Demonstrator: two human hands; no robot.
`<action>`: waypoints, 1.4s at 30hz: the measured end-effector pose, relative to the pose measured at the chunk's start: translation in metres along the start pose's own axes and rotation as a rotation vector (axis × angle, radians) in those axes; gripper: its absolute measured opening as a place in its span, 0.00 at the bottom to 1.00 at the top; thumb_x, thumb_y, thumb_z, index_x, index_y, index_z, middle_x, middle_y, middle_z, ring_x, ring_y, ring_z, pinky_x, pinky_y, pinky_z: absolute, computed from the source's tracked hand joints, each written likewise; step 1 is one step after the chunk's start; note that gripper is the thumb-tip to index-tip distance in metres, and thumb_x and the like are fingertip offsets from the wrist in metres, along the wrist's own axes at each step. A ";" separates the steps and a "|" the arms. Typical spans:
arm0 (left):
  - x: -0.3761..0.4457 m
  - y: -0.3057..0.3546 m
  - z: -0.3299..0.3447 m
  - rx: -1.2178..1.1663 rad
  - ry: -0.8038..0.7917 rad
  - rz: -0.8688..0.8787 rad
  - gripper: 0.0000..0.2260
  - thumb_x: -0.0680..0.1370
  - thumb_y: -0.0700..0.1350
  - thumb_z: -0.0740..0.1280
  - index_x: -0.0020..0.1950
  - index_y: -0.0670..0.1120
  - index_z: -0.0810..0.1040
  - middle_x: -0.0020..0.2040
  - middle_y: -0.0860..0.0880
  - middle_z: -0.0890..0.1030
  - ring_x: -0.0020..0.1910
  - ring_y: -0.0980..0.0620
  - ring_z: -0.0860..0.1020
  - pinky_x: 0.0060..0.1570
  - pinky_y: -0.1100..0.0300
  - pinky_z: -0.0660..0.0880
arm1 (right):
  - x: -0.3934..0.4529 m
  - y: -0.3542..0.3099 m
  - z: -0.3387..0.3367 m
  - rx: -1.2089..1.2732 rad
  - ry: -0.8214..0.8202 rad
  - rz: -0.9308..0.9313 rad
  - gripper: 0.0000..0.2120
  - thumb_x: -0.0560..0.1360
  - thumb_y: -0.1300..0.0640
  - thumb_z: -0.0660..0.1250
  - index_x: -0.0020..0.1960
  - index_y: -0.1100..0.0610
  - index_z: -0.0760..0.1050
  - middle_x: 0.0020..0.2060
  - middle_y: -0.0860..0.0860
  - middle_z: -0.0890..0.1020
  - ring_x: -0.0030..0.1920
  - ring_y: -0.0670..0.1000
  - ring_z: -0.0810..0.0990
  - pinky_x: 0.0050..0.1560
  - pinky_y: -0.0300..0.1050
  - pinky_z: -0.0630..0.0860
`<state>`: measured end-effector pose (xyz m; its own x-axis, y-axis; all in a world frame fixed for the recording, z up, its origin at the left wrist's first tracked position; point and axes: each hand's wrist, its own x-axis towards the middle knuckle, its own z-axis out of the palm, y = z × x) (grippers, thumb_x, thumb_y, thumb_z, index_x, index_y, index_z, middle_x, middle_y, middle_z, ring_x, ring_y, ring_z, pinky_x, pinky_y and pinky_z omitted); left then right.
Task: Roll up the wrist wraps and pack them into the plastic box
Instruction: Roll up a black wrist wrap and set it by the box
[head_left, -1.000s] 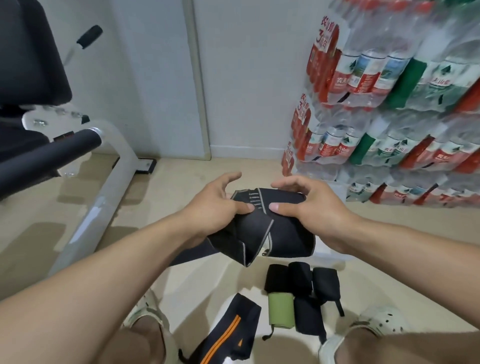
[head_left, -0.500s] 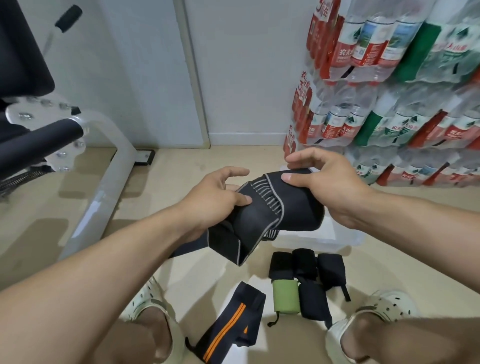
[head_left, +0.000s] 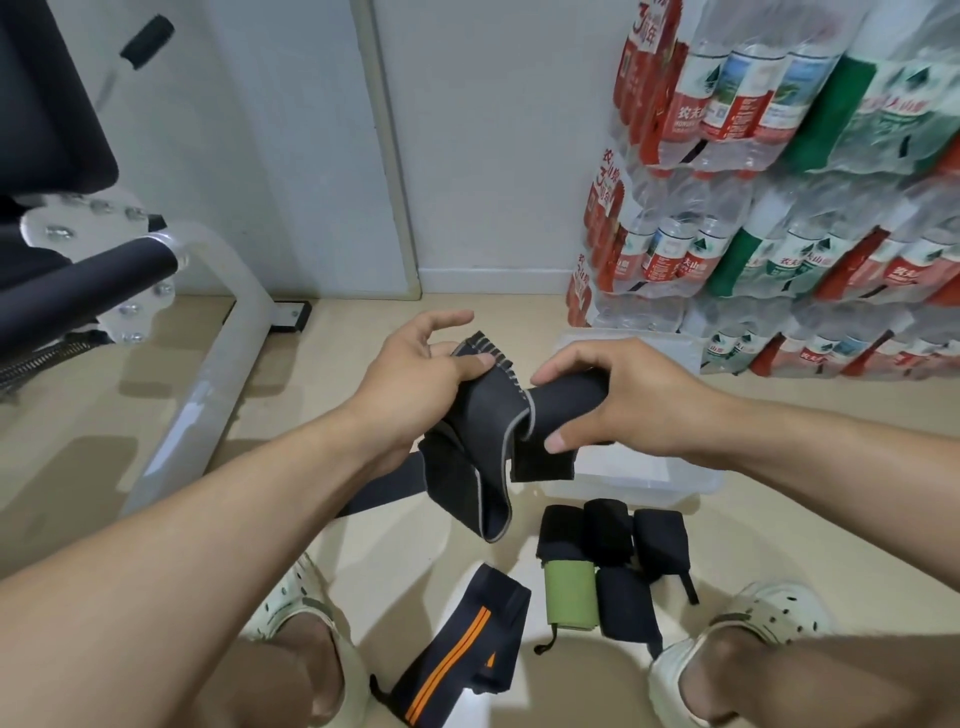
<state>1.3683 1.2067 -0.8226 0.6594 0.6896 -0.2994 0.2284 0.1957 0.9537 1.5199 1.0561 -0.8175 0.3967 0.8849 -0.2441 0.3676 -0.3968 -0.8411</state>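
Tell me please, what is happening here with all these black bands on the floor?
A person is rolling a dark wrist wrap in the air. The right hand grips the rolled end, and the left hand pinches the stitched end. A clear plastic box waits on the floor beneath. Several rolled wraps, one of them a green roll, lie beside it, not yet packed. An orange-striped wrap lies unrolled.

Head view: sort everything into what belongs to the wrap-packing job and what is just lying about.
Job:
- dark grey-edged wrap, left hand, right hand
- clear plastic box
- rolled black wraps
- green roll
- orange-striped wrap

Lying about:
- bottled-water packs
- white gym bench
- white clogs
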 end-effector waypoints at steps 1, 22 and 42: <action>-0.001 0.000 0.000 -0.019 0.012 0.012 0.19 0.77 0.36 0.72 0.65 0.53 0.77 0.47 0.46 0.87 0.43 0.48 0.86 0.47 0.55 0.81 | 0.001 0.000 0.001 -0.094 0.016 -0.002 0.23 0.63 0.63 0.84 0.53 0.46 0.83 0.45 0.43 0.84 0.42 0.40 0.83 0.39 0.32 0.77; -0.002 0.003 -0.004 0.107 -0.095 0.052 0.27 0.76 0.34 0.72 0.72 0.51 0.70 0.48 0.47 0.87 0.50 0.51 0.85 0.55 0.58 0.78 | -0.004 -0.021 0.001 0.257 0.224 -0.022 0.07 0.72 0.53 0.78 0.50 0.51 0.87 0.44 0.47 0.89 0.47 0.48 0.88 0.55 0.50 0.84; 0.012 0.001 -0.022 0.035 0.171 0.067 0.44 0.73 0.23 0.67 0.82 0.52 0.55 0.52 0.52 0.86 0.39 0.50 0.79 0.35 0.65 0.77 | -0.023 -0.018 0.011 -0.306 -0.167 -0.327 0.09 0.68 0.46 0.81 0.46 0.46 0.87 0.35 0.39 0.83 0.39 0.39 0.81 0.42 0.32 0.72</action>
<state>1.3608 1.2305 -0.8246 0.5436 0.8091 -0.2234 0.2151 0.1231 0.9688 1.4951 1.0458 -0.8019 0.0879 0.9924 -0.0856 0.6914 -0.1226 -0.7119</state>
